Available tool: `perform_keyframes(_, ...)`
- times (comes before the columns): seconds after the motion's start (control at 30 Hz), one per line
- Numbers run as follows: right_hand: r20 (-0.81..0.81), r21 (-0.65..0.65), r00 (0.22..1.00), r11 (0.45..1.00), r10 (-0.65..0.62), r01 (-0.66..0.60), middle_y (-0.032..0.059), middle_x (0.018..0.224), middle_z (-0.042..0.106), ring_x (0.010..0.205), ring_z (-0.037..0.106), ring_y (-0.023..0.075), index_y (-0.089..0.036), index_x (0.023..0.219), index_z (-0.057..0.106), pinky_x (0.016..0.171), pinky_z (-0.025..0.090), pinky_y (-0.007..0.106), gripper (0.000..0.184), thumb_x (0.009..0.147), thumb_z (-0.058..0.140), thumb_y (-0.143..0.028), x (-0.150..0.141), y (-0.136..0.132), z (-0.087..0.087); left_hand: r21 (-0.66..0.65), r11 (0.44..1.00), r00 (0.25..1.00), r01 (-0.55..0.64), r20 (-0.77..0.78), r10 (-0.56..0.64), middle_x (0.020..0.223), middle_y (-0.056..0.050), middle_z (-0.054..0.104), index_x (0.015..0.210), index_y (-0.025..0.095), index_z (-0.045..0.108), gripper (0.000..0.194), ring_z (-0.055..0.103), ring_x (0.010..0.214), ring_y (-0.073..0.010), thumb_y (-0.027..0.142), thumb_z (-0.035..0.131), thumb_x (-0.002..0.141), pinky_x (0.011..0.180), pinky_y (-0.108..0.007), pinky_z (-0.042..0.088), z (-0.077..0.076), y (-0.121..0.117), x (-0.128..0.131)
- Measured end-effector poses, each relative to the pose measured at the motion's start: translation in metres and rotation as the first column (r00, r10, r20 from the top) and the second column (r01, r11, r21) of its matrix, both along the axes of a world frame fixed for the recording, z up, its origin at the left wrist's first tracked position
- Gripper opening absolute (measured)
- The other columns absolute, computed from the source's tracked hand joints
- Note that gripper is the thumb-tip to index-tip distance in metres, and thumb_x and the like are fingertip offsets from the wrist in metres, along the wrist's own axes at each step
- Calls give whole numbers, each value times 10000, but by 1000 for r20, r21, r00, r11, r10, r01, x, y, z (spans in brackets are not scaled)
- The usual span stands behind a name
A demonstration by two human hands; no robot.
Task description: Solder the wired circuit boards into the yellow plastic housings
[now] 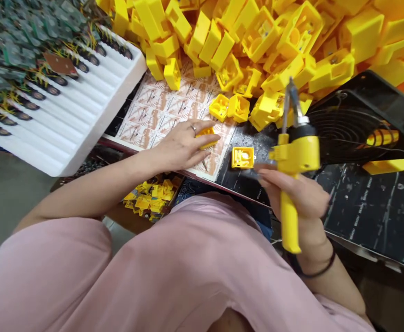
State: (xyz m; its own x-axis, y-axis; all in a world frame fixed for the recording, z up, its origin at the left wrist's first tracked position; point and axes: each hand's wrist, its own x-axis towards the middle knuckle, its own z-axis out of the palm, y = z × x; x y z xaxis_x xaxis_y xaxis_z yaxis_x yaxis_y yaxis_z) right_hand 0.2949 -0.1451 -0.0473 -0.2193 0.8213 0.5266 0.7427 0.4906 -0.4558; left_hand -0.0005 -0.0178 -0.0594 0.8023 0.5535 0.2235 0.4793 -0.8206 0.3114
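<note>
Head view shows me my left hand (184,146) lying palm down on the patterned sheet (160,110) near the front edge of the desk (377,207), its fingers curled loosely over a small yellow housing (207,137) that rests on the sheet; a ring sits on one finger. My right hand (300,196) hovers above the desk's front edge, fingers clenched around the yellow handle of a soldering iron (293,161), which stands nearly upright with its metal tip pointing up. Between my two hands, just beside the sheet's right edge, a second yellow housing (242,157) lies open side up on the dark surface. I see a heap of yellow housings (274,41) filling the far edge of the desk. At the far left corner sits a white foam tray (77,115) carrying circuit boards (18,60). A black fan (357,124) lies to the right.
</note>
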Motion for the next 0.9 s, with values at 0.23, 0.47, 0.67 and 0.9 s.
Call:
perform_keyframes(0.23,269,81,953,982,141,-169,73,1073,766,1026,737,262,-241,1291,601,935,604,431,352,975,746,-299,-10,31,-12,-234,956,983,179,86,-163,1557,-56,626,1295,273,707,480,538,1507,-262,103,506,894,1282,-508,374,20,-3,-3)
perform_keyframes(0.47,264,127,955,977,132,-170,54,1057,765,986,737,249,-261,1368,582,869,596,375,454,957,774,-289,-10,27,-18,-30,965,964,-260,-67,257,1435,-194,660,1410,176,668,610,640,1267,-382,598,620,972,1073,-541,514,5,-29,12)
perform_keyframes(0.67,244,156,965,977,101,-142,84,1149,776,1004,775,250,-228,1348,605,835,605,325,413,969,758,-290,-2,26,-29,-70,996,993,56,-98,-63,1424,-150,700,1510,114,586,497,691,1072,-265,348,486,1083,1011,-400,535,1,-33,22)
perform_keyframes(0.9,223,157,970,978,101,-138,57,992,786,956,773,293,-246,1298,631,954,599,462,353,976,731,-351,-2,27,-39,33,989,976,-146,-160,150,1435,-201,677,1431,127,647,509,677,1166,-330,446,535,1051,1046,-508,523,35,1,-9)
